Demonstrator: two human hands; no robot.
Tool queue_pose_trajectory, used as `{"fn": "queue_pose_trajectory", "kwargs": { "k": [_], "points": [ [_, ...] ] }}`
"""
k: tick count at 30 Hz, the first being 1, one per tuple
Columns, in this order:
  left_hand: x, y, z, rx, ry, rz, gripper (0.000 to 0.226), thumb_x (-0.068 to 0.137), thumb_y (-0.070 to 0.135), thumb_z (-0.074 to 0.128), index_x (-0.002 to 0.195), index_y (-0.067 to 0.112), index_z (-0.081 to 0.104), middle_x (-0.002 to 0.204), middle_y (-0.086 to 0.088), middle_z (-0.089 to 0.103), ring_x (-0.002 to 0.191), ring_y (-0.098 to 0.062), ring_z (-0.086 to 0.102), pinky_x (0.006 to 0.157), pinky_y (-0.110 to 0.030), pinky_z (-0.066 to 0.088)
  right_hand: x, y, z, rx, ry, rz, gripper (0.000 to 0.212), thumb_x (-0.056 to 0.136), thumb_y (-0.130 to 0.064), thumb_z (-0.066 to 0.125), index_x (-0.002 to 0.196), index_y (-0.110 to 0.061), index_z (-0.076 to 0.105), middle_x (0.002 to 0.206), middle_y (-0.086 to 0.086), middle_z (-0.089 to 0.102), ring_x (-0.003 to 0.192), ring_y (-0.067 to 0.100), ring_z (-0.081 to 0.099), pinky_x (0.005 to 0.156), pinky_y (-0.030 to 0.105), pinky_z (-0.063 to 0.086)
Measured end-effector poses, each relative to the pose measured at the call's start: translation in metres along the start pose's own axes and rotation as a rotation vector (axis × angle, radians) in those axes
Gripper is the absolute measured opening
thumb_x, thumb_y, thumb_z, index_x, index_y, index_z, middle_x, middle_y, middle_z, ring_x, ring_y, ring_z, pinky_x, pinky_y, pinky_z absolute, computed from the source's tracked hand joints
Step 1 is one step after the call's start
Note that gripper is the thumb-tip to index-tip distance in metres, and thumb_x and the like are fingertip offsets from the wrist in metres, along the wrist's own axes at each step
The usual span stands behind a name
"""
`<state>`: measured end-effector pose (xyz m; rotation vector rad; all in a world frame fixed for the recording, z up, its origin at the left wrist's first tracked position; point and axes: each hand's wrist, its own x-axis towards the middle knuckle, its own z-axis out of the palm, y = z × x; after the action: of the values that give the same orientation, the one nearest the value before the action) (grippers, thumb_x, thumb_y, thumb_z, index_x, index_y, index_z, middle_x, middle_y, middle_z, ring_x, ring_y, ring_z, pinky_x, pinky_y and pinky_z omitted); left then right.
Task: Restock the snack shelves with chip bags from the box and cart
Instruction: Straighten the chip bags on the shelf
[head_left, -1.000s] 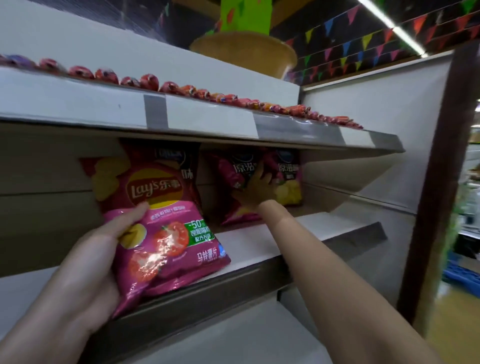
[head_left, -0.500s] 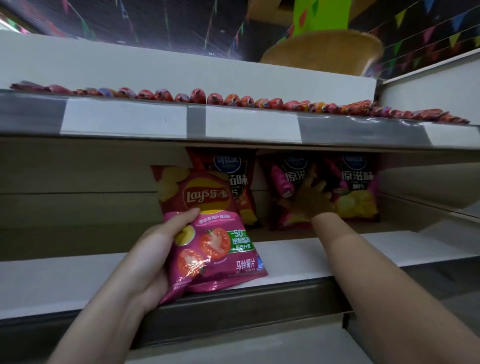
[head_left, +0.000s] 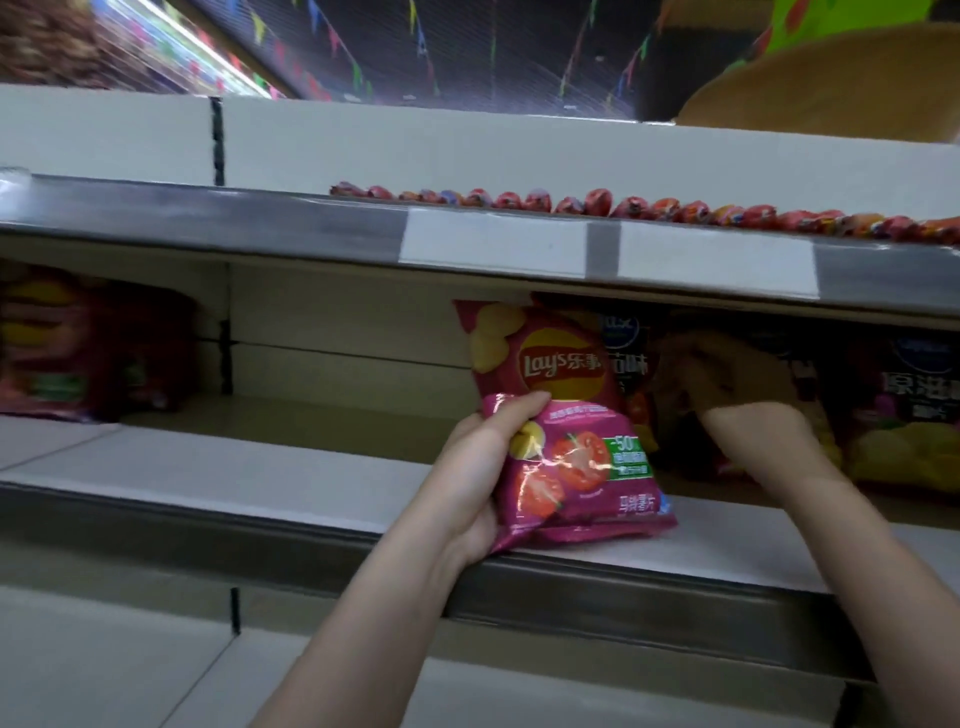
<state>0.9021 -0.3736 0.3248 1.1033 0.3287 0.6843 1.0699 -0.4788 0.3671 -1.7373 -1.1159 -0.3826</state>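
L hand (head_left: 470, 488) grips pink Lay's tomato bag (head_left: 566, 431) upright at shelf (head_left: 260, 478) front edge; R hand (head_left: 727, 384), blurred, reaches among dark bags (head_left: 914, 410) behind.

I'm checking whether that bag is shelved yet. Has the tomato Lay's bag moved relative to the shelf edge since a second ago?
Cannot tell: the head camera swung. The left hand grips the Lay's bag, its bottom at the shelf's front edge as before.

A shop: stocked shelves (head_left: 311, 467) with blank price strips (head_left: 493, 244).
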Motion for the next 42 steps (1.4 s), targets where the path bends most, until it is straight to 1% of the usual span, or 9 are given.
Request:
{"fn": "queue_pose_trajectory", "kwargs": {
  "k": [3, 6, 10, 14, 17, 29, 35, 39, 42],
  "points": [
    [-0.01, 0.007, -0.003, 0.049, -0.036, 0.018, 0.047, 0.08, 0.031, 0.071, 0.121, 0.01, 0.061, 0.104, -0.015, 0.073, 0.094, -0.029, 0.071, 0.081, -0.039, 0.059, -0.024, -0.031, 0.022, 0.111, -0.249, 0.17, 0.031, 0.096, -0.048, 0.048, 0.096, -0.019, 0.058, 0.085, -0.001, 0.063, 0.076, 0.017, 0.062, 0.066, 0.028, 0.047],
    [-0.023, 0.016, -0.018, 0.094, -0.024, 0.041, 0.043, 0.083, 0.031, 0.069, 0.121, 0.012, 0.061, 0.105, -0.013, 0.073, 0.087, -0.024, 0.072, 0.076, -0.034, 0.06, -0.044, -0.058, 0.038, 0.336, -0.348, 0.325, 0.056, 0.073, -0.071, 0.053, 0.097, -0.021, 0.05, 0.093, 0.004, 0.066, 0.079, 0.021, 0.071, 0.072, 0.037, 0.058],
    [-0.051, 0.037, -0.06, 0.176, 0.058, 0.091, 0.036, 0.083, 0.035, 0.069, 0.114, 0.017, 0.062, 0.094, -0.006, 0.076, 0.082, -0.02, 0.073, 0.071, -0.031, 0.061, -0.063, -0.098, 0.071, 0.521, -0.395, 0.21, 0.057, 0.059, -0.07, 0.057, 0.098, -0.03, 0.045, 0.096, 0.0, 0.069, 0.076, 0.017, 0.074, 0.072, 0.039, 0.06],
    [-0.093, 0.06, -0.111, 0.218, 0.19, 0.204, 0.051, 0.07, 0.042, 0.074, 0.114, 0.019, 0.062, 0.097, -0.006, 0.076, 0.088, -0.024, 0.073, 0.08, -0.038, 0.059, -0.079, -0.149, 0.126, 0.598, -0.514, 0.091, 0.067, 0.063, -0.067, 0.053, 0.121, -0.036, 0.041, 0.1, -0.011, 0.066, 0.074, 0.006, 0.072, 0.06, 0.024, 0.057],
    [-0.123, 0.078, -0.154, 0.239, 0.286, 0.262, 0.051, 0.066, 0.036, 0.076, 0.112, 0.018, 0.064, 0.099, -0.008, 0.075, 0.09, -0.026, 0.073, 0.082, -0.041, 0.059, -0.094, -0.188, 0.172, 0.681, -0.588, 0.062, 0.083, 0.058, -0.073, 0.047, 0.135, -0.047, 0.027, 0.108, -0.017, 0.061, 0.082, 0.007, 0.071, 0.061, 0.023, 0.057],
    [-0.19, 0.157, -0.346, 0.247, 0.59, 0.298, 0.047, 0.069, 0.029, 0.075, 0.112, 0.014, 0.062, 0.097, -0.011, 0.075, 0.086, -0.03, 0.073, 0.074, -0.039, 0.06, -0.118, -0.333, 0.342, 0.91, -0.922, 0.055, 0.065, 0.077, -0.067, 0.044, 0.138, -0.053, 0.026, 0.114, -0.013, 0.062, 0.083, 0.008, 0.073, 0.073, 0.033, 0.061],
    [-0.222, 0.189, -0.429, 0.256, 0.7, 0.245, 0.056, 0.066, 0.029, 0.076, 0.117, 0.012, 0.059, 0.099, -0.015, 0.074, 0.088, -0.035, 0.072, 0.079, -0.044, 0.059, -0.133, -0.391, 0.415, 0.929, -1.045, 0.088, 0.047, 0.091, -0.062, 0.036, 0.136, -0.05, 0.03, 0.113, -0.013, 0.061, 0.082, 0.009, 0.073, 0.064, 0.027, 0.06],
    [-0.236, 0.202, -0.471, 0.272, 0.741, 0.165, 0.068, 0.06, 0.029, 0.081, 0.12, 0.007, 0.057, 0.096, -0.021, 0.073, 0.084, -0.039, 0.072, 0.074, -0.045, 0.059, -0.15, -0.418, 0.453, 0.791, -1.147, 0.007, 0.081, 0.08, -0.072, 0.048, 0.146, -0.053, 0.006, 0.12, -0.012, 0.061, 0.091, 0.011, 0.072, 0.081, 0.036, 0.06],
    [-0.243, 0.222, -0.489, 0.399, 0.726, 0.068, 0.086, 0.046, 0.042, 0.094, 0.115, 0.005, 0.06, 0.092, -0.023, 0.073, 0.08, -0.04, 0.072, 0.07, -0.043, 0.059, -0.14, -0.431, 0.462, 0.638, -1.195, -0.062, 0.083, 0.082, -0.068, 0.054, 0.148, -0.039, 0.013, 0.117, -0.017, 0.061, 0.096, 0.005, 0.068, 0.084, 0.029, 0.059]
  ]
}}
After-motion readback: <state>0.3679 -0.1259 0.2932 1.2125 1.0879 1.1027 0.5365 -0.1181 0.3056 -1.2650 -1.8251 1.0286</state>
